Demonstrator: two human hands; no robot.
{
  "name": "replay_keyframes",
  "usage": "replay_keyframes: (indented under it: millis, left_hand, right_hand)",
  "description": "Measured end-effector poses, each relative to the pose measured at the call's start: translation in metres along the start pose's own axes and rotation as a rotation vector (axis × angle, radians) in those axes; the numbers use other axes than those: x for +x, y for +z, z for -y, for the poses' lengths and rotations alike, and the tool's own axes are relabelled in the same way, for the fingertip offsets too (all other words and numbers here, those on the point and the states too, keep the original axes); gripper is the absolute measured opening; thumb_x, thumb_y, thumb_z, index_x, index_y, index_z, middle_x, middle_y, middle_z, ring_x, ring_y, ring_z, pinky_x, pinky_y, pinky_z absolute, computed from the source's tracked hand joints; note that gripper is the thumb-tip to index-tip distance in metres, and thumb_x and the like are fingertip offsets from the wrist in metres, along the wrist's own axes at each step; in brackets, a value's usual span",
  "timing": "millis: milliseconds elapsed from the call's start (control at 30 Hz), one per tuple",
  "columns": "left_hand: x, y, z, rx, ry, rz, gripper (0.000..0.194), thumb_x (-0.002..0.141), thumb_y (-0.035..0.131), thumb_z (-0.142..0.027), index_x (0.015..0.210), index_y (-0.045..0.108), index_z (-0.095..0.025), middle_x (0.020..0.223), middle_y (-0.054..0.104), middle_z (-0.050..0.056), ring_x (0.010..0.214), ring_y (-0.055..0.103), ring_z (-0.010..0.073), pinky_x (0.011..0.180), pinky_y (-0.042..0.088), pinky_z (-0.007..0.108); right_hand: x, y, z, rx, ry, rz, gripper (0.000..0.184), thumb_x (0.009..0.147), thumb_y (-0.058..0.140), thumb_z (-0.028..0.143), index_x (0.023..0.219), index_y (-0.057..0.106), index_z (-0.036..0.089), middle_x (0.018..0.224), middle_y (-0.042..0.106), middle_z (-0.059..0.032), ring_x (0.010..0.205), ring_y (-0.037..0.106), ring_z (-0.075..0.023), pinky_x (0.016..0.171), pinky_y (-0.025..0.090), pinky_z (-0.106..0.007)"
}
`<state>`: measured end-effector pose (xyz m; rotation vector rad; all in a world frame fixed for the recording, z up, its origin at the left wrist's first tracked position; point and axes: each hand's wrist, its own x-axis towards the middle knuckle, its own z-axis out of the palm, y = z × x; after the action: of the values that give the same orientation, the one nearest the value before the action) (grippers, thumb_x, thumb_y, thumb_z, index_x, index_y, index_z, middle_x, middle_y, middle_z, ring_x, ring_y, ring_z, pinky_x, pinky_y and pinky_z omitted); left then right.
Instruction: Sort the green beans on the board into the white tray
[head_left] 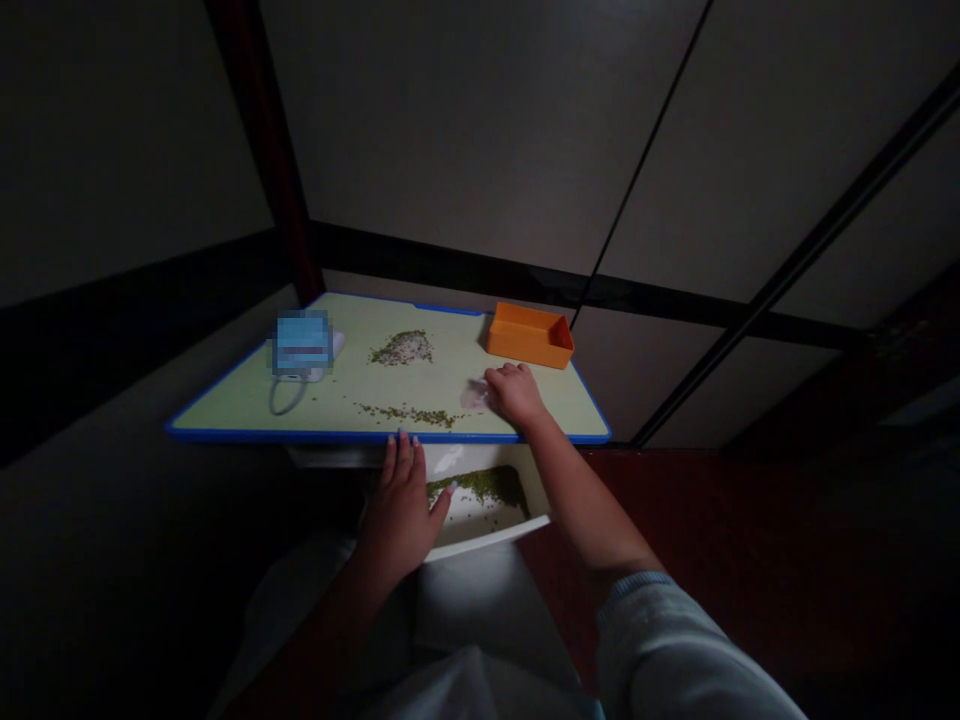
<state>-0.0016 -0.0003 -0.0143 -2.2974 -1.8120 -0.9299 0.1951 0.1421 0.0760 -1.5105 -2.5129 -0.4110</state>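
Head view, near to far, all places taken from the cutting board with the blue rim. Left hand just below the board's near edge: open, fingers spread, fingertips touching the rim, thumb out over the white tray, nothing in hold. Inside that tray, below the board's near edge, a drift of small green beans. Right hand on the right part of the board: palm down, fingers loosely curled, just beside a pale translucent scrap; any hold on the scrap uncertain in this dim light. Close to the board's near edge, a loose strip of the same beans. Farther in, at mid-board, a heap of beans. Past the right hand, near the far edge, an orange plastic box, contents not visible. At the board's left, a blurred blue object with a loop of cord.

Chief risk: the loose strip, so near the edge, liable to roll off if brushed by the right hand or wrist. Second risk: fingertip pressure on the rim, liable to shift the board, its support hidden from view.
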Motion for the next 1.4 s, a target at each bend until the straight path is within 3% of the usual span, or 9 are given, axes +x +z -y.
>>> replay_keyframes:
  millis: [333,500,733,967,1400]
  left_hand:
    - [-0.001,0.002,0.003,0.019,0.016,-0.019,0.07,0.086,0.043,-0.046,0.139,0.03,-0.002,0.149,0.028,0.026,0.143,0.012,0.0354,0.108,0.033,0.052]
    - [-0.001,0.002,0.004,0.02,0.021,-0.016,0.071,0.087,0.043,-0.046,0.138,0.031,0.001,0.149,0.027,0.028,0.142,0.012,0.0368,0.108,0.033,0.053]
    - [-0.001,0.001,0.003,0.003,0.007,-0.011,0.071,0.086,0.043,-0.047,0.139,0.031,-0.001,0.15,0.026,0.026,0.142,0.012,0.0359,0.109,0.032,0.051]
    - [-0.001,0.002,0.003,-0.004,0.002,-0.014,0.071,0.086,0.043,-0.046,0.14,0.029,-0.002,0.151,0.025,0.025,0.143,0.011,0.0352,0.109,0.031,0.052]
    - [0.0,0.0,0.001,-0.008,-0.015,0.006,0.071,0.086,0.043,-0.046,0.139,0.031,0.0,0.151,0.025,0.026,0.143,0.01,0.0352,0.111,0.03,0.05]
  right_hand:
    - [-0.016,0.008,-0.024,0.053,0.139,0.036,0.022,0.09,0.045,0.024,0.098,0.065,0.023,0.092,0.067,-0.0082,0.091,0.055,-0.0213,0.073,0.028,-0.03]
    - [-0.02,0.008,-0.028,0.088,0.183,-0.007,0.027,0.094,0.039,0.027,0.098,0.065,0.022,0.088,0.066,-0.008,0.088,0.056,-0.0199,0.074,0.029,-0.028]
    - [-0.024,0.005,-0.027,0.136,0.122,0.032,0.032,0.097,0.035,0.034,0.097,0.065,0.021,0.087,0.066,-0.0064,0.082,0.057,-0.0171,0.071,0.031,-0.025]
    - [-0.019,0.003,-0.02,0.03,0.175,0.078,0.023,0.093,0.044,0.03,0.098,0.064,0.021,0.089,0.068,-0.0077,0.088,0.058,-0.0197,0.074,0.029,-0.028]
    - [-0.019,-0.002,-0.014,0.046,0.119,0.098,0.021,0.092,0.044,0.026,0.1,0.063,0.021,0.094,0.068,-0.0085,0.092,0.057,-0.0197,0.078,0.027,-0.03]
